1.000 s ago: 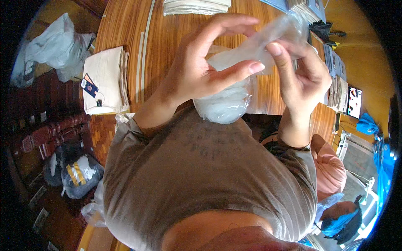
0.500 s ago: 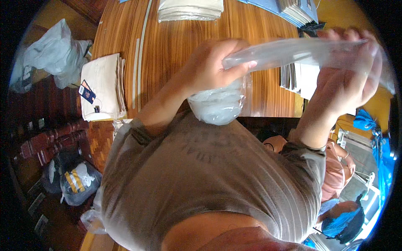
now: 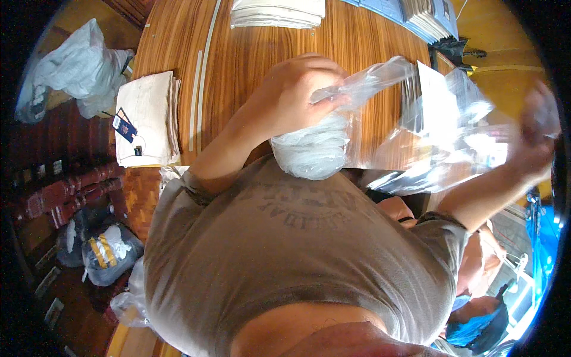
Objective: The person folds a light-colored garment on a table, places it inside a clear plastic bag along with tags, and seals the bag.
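Note:
In front of my chest, my left hand pinches one end of a clear plastic bag between thumb and fingers. More clear plastic, smeared by motion, spreads to the right above the table edge. My right hand is far out at the right rim; motion blur hides how its fingers sit and whether they grip the plastic. Just below my left hand, a bundle of clear plastic bags rests at the table's near edge, against my shirt.
On the wooden table, a folded cream garment with a dark hang tag lies left. A pale packaged stack and blue packaged garments sit at the far side. Filled plastic bags stand lower left. Another person is lower right.
My right hand has swung outward to the right and slightly down. The plastic, earlier stretched between both hands, now fans out loosely. My left hand has stayed nearly in place.

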Motion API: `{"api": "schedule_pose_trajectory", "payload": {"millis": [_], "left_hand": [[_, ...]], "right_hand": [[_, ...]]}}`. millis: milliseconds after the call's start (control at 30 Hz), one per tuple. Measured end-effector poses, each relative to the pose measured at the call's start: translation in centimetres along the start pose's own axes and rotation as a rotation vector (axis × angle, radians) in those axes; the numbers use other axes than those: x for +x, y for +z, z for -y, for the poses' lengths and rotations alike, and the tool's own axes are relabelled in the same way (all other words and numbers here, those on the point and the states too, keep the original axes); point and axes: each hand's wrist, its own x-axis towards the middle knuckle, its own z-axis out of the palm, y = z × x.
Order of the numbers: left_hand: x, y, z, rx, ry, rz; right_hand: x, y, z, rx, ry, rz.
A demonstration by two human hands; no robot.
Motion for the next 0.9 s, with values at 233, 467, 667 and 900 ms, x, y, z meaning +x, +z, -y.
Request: {"api": "schedule_pose_trajectory", "payload": {"millis": [233, 467, 667, 900], "left_hand": [[-0.3, -1.2, 2.3, -0.156, -0.029, 0.125], [-10.8, -1.5, 5.7, -0.604, -0.273, 0.067], [-13.4, 3.3, 6.4, -0.571, -0.543, 0.028], [-10.0, -3.3, 7.4, 0.365, -0.411, -0.201]], "right_hand": [[-9.8, 16.2, -4.6, -0.202, -0.034, 0.415], [-15.1, 14.9, -11.5, -0.065, 0.154, 0.559], [-22.4, 22.4, -14.7, 0.035, 0.541, 0.700], [-17.0, 26.5, -14.1, 0.406, 0.202, 0.327]]}}
